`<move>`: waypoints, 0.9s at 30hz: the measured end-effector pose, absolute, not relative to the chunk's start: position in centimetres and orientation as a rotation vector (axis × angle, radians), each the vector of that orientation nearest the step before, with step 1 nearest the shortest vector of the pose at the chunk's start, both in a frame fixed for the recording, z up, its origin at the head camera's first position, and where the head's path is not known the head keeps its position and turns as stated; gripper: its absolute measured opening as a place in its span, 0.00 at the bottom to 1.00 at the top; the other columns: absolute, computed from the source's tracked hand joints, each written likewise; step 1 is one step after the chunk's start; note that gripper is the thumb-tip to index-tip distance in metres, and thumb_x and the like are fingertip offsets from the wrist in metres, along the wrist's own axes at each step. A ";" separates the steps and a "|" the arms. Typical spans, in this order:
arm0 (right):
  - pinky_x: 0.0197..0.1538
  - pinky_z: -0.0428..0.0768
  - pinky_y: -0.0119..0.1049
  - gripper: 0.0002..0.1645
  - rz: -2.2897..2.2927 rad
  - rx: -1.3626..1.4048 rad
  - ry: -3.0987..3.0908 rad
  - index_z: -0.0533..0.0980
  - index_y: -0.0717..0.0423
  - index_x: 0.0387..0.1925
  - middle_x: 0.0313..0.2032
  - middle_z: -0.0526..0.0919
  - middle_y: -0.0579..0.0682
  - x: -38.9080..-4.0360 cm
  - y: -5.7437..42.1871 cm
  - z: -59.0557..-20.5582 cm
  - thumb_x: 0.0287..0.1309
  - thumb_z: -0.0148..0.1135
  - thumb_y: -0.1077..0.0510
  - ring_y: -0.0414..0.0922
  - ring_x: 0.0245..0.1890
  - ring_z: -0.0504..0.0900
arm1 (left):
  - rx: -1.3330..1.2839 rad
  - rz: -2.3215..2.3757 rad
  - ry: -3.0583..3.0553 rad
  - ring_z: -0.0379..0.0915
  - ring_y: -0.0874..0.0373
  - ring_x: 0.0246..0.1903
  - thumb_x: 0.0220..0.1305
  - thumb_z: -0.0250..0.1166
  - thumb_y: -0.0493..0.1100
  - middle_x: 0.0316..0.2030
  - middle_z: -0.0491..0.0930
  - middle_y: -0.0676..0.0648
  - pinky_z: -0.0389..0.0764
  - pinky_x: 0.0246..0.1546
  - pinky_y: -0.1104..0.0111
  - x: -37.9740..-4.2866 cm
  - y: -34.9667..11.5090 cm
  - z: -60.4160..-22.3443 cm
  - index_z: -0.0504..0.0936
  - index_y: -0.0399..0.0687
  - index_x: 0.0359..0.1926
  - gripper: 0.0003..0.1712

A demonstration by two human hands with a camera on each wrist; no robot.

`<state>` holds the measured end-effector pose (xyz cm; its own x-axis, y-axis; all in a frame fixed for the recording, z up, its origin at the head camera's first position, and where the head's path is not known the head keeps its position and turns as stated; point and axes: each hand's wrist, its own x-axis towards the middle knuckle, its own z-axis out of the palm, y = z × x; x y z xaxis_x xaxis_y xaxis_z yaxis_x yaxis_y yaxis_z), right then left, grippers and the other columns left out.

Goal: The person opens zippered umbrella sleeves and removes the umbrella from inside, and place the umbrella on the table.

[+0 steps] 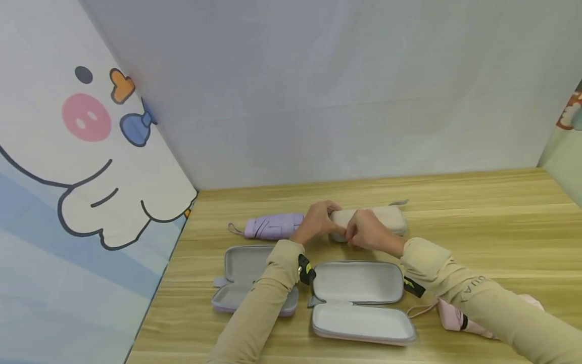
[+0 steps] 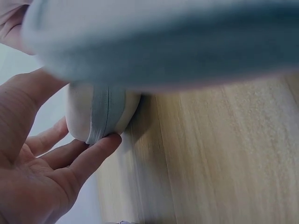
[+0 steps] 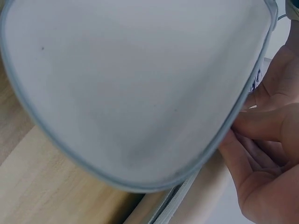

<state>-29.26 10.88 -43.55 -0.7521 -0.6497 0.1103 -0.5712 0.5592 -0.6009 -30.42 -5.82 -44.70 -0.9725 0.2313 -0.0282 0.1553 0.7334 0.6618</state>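
A cream zippered case lies closed at the back of the table, a grey zip band running round its side. My left hand grips its left end, the fingers and thumb spread about that end in the left wrist view. With curled fingers my right hand pinches at the zipper on the near side, left of the middle. The exact bit between those fingertips is hidden; in the right wrist view an open lid blocks part of the hand.
A folded purple umbrella lies left of the left hand. Two opened cases, one lilac and one pink with a pale lining, spread below the arms. A folded pink umbrella lies partly under the right sleeve. A curtain wall rises behind.
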 end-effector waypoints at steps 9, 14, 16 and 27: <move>0.34 0.81 0.41 0.05 -0.979 -1.128 2.673 0.83 0.60 0.14 0.15 0.82 0.45 -29.0 10.9 -43.5 0.31 0.69 0.71 0.42 0.24 0.80 | 0.299 1.088 2.839 0.76 0.50 0.47 0.40 0.79 0.41 0.46 0.80 0.41 0.77 0.42 0.70 -30.3 -5.8 -45.1 0.78 0.40 0.47 0.30; 0.32 0.80 0.38 0.06 -0.991 -1.136 2.650 0.83 0.61 0.14 0.16 0.83 0.47 -28.8 10.8 -43.4 0.30 0.68 0.72 0.41 0.23 0.79 | 0.312 1.074 2.855 0.76 0.51 0.44 0.41 0.79 0.45 0.45 0.80 0.40 0.77 0.40 0.70 -30.2 -5.8 -45.1 0.77 0.40 0.45 0.30; 0.32 0.80 0.38 0.06 -0.994 -1.134 2.643 0.83 0.61 0.15 0.16 0.83 0.47 -28.7 10.8 -43.3 0.31 0.68 0.72 0.41 0.23 0.79 | 0.310 1.073 2.857 0.76 0.51 0.42 0.41 0.79 0.46 0.45 0.80 0.40 0.77 0.38 0.70 -30.1 -5.8 -45.1 0.76 0.41 0.44 0.30; 0.34 0.79 0.37 0.06 -0.981 -1.095 2.615 0.83 0.60 0.16 0.17 0.83 0.46 -28.4 11.4 -42.8 0.31 0.69 0.72 0.39 0.24 0.78 | 0.291 0.998 2.895 0.69 0.58 0.29 0.41 0.77 0.47 0.29 0.75 0.47 0.70 0.28 0.74 -30.0 -5.2 -45.0 0.72 0.41 0.38 0.28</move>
<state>-28.41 11.38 -42.83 -0.7247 -0.6794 0.1147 -0.5873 0.5220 -0.6186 -29.95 -5.16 -45.04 -0.9800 0.1989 0.0000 0.1566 0.7717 0.6164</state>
